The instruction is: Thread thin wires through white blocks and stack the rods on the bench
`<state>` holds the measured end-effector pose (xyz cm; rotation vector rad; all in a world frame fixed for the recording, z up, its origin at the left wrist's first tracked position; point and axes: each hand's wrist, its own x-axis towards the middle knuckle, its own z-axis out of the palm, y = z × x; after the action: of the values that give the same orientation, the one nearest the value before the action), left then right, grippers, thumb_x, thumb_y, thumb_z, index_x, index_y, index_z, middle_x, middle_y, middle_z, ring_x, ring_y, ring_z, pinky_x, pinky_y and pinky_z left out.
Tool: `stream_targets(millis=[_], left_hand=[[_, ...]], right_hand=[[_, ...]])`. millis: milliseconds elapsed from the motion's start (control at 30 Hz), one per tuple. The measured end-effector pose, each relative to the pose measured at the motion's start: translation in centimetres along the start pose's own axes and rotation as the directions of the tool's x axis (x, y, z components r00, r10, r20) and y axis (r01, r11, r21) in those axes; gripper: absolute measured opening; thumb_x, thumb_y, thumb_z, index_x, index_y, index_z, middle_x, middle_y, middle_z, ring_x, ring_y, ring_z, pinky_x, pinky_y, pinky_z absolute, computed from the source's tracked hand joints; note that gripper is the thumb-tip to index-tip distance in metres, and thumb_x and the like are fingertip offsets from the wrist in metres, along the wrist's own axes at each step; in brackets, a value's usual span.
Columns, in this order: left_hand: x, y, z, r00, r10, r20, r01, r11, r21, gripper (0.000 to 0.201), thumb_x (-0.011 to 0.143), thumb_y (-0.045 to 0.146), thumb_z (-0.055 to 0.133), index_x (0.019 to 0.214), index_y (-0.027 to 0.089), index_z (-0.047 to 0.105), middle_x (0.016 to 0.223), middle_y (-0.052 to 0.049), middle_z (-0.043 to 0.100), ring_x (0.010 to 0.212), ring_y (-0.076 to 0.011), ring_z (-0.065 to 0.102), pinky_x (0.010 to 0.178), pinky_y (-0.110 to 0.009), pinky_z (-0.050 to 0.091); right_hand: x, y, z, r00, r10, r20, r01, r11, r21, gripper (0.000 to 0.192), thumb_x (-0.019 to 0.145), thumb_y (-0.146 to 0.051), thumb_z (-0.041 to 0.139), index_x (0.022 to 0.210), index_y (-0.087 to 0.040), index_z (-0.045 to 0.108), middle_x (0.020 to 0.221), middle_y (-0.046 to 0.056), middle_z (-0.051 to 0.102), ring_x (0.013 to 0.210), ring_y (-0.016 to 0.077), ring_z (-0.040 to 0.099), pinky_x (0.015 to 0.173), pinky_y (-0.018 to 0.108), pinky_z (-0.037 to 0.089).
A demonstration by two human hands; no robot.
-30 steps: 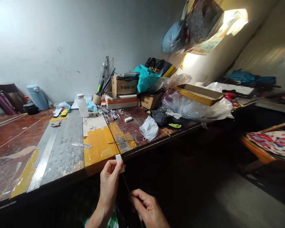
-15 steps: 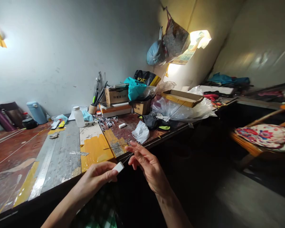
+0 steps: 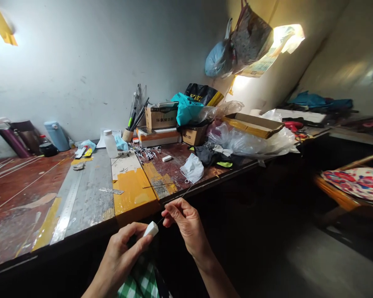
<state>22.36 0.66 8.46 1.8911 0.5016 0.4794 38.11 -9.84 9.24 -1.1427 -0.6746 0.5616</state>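
My left hand (image 3: 126, 250) grips a small white block (image 3: 151, 229), eraser-like in shape, between thumb and fingers, in front of the table's edge. To its right, my right hand (image 3: 185, 221) pinches a thin dark rod (image 3: 160, 221). The rod's lower end meets the far end of the white block; whether it goes into it I cannot tell. Its upper part sticks out beyond my right fingers toward the table. Another thin dark rod (image 3: 152, 186) lies on the table just behind. A second white block (image 3: 167, 158) rests farther back.
On the table (image 3: 90, 198) lie a steel ruler (image 3: 66, 207), a small metal plate (image 3: 111, 191), a white face mask (image 3: 192, 168) and several small black-and-white pieces (image 3: 149, 154). A plastic bottle (image 3: 110, 144), cardboard boxes (image 3: 161, 117) and bags stand behind. A cushioned chair (image 3: 357, 182) is at right.
My right fingers have closed from a loose spread into a pinch on the thin rod. The left hand still holds the white block. The camera view has shifted slightly left and down.
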Motion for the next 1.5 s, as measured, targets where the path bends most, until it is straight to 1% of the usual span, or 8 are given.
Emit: stream_targets(millis=[133, 300, 467, 667, 733, 933, 1200, 1500], left_hand=[[-0.2, -0.7, -0.6, 0.999, 0.001, -0.054, -0.003, 1.000, -0.026, 0.025, 0.082, 0.045, 0.063, 0.085, 0.022, 0.071, 0.078, -0.003, 0.067, 0.074, -0.0207, 0.058, 0.066, -0.023, 0.044], [-0.7, -2.1, -0.9, 0.988, 0.042, -0.148, -0.034, 0.998, 0.056, 0.022, 0.078, 0.043, 0.068, 0.087, 0.024, 0.073, 0.080, -0.005, 0.068, 0.076, -0.0236, 0.060, 0.067, -0.026, 0.046], [-0.9, -2.9, -1.1, 0.987, 0.023, -0.158, 0.000, 0.990, 0.141, 0.025, 0.083, 0.047, 0.061, 0.092, 0.025, 0.070, 0.086, -0.005, 0.068, 0.080, -0.0229, 0.060, 0.073, -0.027, 0.046], [-1.3, -2.8, -2.4, 0.993, -0.102, -0.065, 0.098, 0.993, -0.067, 0.027, 0.085, 0.047, 0.058, 0.093, 0.023, 0.069, 0.086, -0.003, 0.067, 0.081, -0.0214, 0.058, 0.071, -0.023, 0.043], [-1.5, -3.0, -2.9, 0.991, -0.131, -0.041, 0.125, 0.985, -0.115, 0.028, 0.085, 0.047, 0.058, 0.092, 0.022, 0.069, 0.086, -0.003, 0.067, 0.082, -0.0212, 0.057, 0.071, -0.023, 0.043], [-2.0, -3.9, -3.3, 0.984, -0.156, -0.088, 0.148, 0.985, -0.088, 0.029, 0.086, 0.048, 0.057, 0.087, 0.021, 0.068, 0.080, -0.002, 0.064, 0.077, -0.0190, 0.054, 0.068, -0.022, 0.040], [-0.3, -5.9, -2.7, 0.961, -0.241, -0.137, 0.182, 0.921, -0.344, 0.036, 0.080, 0.052, 0.063, 0.083, 0.017, 0.071, 0.071, -0.002, 0.061, 0.070, -0.0174, 0.050, 0.063, -0.023, 0.036], [1.5, -7.1, -2.2, 0.955, -0.266, -0.132, 0.183, 0.878, -0.442, 0.041, 0.078, 0.056, 0.063, 0.079, 0.015, 0.069, 0.067, -0.002, 0.060, 0.064, -0.0169, 0.048, 0.062, -0.025, 0.034]], right_hand=[[0.5, -0.1, -0.1, 0.991, 0.057, 0.122, -0.057, 0.998, 0.001, 0.029, 0.083, -0.040, 0.066, 0.100, -0.016, 0.069, 0.085, 0.006, 0.073, 0.065, 0.0139, 0.067, 0.064, 0.027, 0.055], [1.5, 0.6, 0.5, 0.998, 0.049, -0.035, -0.051, 0.997, -0.064, 0.030, 0.075, -0.044, 0.073, 0.076, -0.014, 0.066, 0.069, 0.002, 0.070, 0.050, 0.0105, 0.061, 0.052, 0.022, 0.049], [2.0, 2.1, 1.8, 0.996, 0.088, -0.006, -0.088, 0.994, -0.063, 0.036, 0.073, -0.046, 0.074, 0.067, -0.016, 0.056, 0.061, -0.001, 0.065, 0.045, 0.0078, 0.056, 0.047, 0.019, 0.045], [2.4, 2.1, 2.7, 0.959, 0.134, 0.251, -0.147, 0.988, 0.036, 0.034, 0.083, -0.045, 0.063, 0.102, -0.016, 0.062, 0.087, 0.005, 0.071, 0.056, 0.0093, 0.062, 0.056, 0.022, 0.049], [2.6, 2.2, 3.1, 0.947, 0.154, 0.280, -0.167, 0.986, 0.025, 0.032, 0.083, -0.043, 0.064, 0.098, -0.015, 0.065, 0.085, 0.006, 0.072, 0.059, 0.0105, 0.064, 0.059, 0.024, 0.050], [4.3, 3.3, 4.6, 0.976, 0.155, 0.153, -0.150, 0.988, -0.046, 0.031, 0.077, -0.044, 0.069, 0.079, -0.013, 0.067, 0.070, 0.003, 0.070, 0.049, 0.0088, 0.059, 0.050, 0.020, 0.048], [9.4, 2.6, 5.1, 0.900, 0.240, 0.364, -0.212, 0.970, -0.118, 0.031, 0.076, -0.042, 0.069, 0.090, -0.014, 0.065, 0.084, 0.003, 0.071, 0.062, 0.0088, 0.066, 0.063, 0.021, 0.053], [12.6, 3.6, 6.9, 0.892, 0.299, 0.338, -0.173, 0.919, -0.354, 0.016, 0.083, -0.021, 0.056, 0.069, -0.014, 0.059, 0.069, 0.002, 0.069, 0.046, 0.0058, 0.059, 0.047, 0.016, 0.047]])
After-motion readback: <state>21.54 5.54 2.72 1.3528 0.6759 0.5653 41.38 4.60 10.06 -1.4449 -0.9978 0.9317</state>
